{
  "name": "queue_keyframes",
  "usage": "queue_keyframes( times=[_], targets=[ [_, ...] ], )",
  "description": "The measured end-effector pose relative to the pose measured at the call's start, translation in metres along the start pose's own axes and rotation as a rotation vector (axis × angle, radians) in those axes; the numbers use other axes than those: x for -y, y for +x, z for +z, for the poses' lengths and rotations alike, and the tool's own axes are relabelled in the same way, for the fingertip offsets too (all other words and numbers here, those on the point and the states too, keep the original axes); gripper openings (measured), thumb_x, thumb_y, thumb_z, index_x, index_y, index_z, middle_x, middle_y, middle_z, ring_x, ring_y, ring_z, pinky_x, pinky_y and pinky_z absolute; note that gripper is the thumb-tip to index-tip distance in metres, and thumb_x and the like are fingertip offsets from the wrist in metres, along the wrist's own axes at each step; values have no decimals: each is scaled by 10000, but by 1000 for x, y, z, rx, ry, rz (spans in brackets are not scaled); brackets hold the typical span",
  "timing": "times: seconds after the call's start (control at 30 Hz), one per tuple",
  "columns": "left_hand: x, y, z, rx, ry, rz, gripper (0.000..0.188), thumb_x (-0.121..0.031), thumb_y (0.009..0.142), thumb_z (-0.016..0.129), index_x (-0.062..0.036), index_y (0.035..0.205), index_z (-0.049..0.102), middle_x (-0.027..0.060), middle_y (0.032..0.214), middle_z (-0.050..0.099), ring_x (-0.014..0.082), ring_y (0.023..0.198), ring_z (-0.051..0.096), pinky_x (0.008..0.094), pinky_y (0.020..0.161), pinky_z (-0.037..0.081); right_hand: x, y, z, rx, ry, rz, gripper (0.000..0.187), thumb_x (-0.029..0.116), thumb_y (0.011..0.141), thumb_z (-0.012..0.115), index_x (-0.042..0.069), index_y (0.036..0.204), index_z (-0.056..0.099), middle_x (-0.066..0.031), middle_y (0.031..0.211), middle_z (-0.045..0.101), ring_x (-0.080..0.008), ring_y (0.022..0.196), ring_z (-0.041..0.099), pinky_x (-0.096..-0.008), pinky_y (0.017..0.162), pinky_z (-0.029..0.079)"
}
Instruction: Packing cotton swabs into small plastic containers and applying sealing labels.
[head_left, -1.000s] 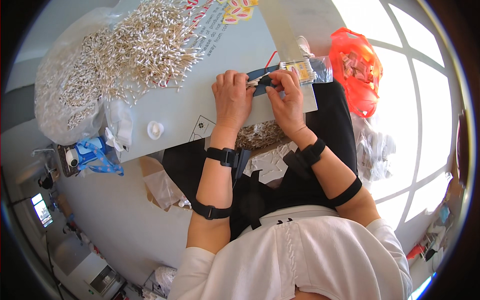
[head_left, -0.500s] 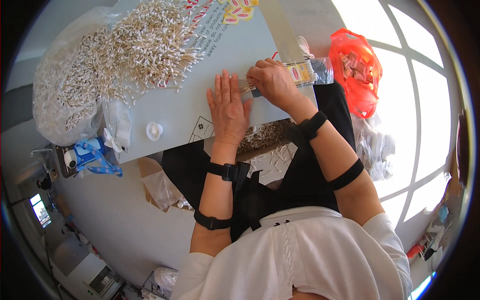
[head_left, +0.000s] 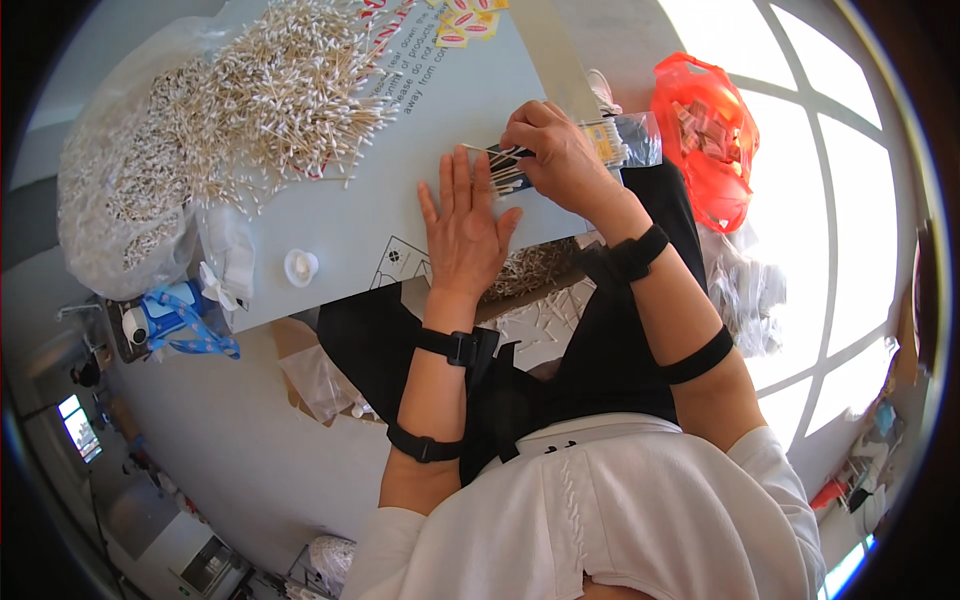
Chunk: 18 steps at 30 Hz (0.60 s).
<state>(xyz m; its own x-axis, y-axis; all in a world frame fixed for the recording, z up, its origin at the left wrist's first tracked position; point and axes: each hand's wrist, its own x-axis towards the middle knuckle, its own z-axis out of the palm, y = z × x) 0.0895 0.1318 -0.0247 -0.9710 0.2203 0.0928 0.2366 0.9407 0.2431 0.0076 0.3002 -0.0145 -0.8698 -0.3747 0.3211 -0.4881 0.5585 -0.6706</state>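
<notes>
My left hand (head_left: 466, 238) lies flat on the pale table with its fingers stretched out. Its fingertips are beside a small group of cotton swabs (head_left: 508, 180) lying over a dark patch. Over the right end of these swabs, my right hand (head_left: 562, 165) is bent with thumb and fingers closed on some of them; the exact grip is partly hidden. Just right of that hand lies a clear bag (head_left: 640, 140) with a row of swabs and a yellow card (head_left: 600, 140) in it, reaching the table's edge.
A large heap of cotton swabs (head_left: 290, 90) spills from a clear plastic bag (head_left: 85, 200) at the left. A white cap (head_left: 301, 267) and a blue bottle (head_left: 170, 312) are nearer. Yellow cards (head_left: 470, 20) lie at the back. A red bag (head_left: 735, 190) stands right of the table.
My right hand has lifted slightly and turned, and more swabs show fanned out between the hands. My left hand remains flat, slightly to the right against the table.
</notes>
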Motion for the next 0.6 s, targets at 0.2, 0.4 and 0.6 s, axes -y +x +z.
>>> queue_keyframes(
  times=[0.2,0.4,0.6],
  targets=[
    [-2,-4,-3,-107,-142,-72,778,-360,927,612,-47,1540,248,189,1607,202,369,1491,167,577,1181,115,7,-14,-5,54,-120,-5,158,23,717,716,55,848,634,-77,925,570,-288,957,581,-404,802,498],
    [0,-28,-8,-4,-29,-46,790,-331,920,622,-49,1543,229,220,1599,186,381,1489,162,568,1187,113,5,-12,3,46,-168,-7,112,75,775,701,52,806,596,-78,898,556,-292,935,584,-416,770,498],
    [-1,-25,-7,-39,-127,-83,739,-290,932,610,-32,1531,261,203,1597,211,383,1478,195,553,1183,154,13,-5,11,-134,-54,-13,62,37,778,659,42,831,628,-85,920,577,-301,937,593,-413,789,503]
  ],
)
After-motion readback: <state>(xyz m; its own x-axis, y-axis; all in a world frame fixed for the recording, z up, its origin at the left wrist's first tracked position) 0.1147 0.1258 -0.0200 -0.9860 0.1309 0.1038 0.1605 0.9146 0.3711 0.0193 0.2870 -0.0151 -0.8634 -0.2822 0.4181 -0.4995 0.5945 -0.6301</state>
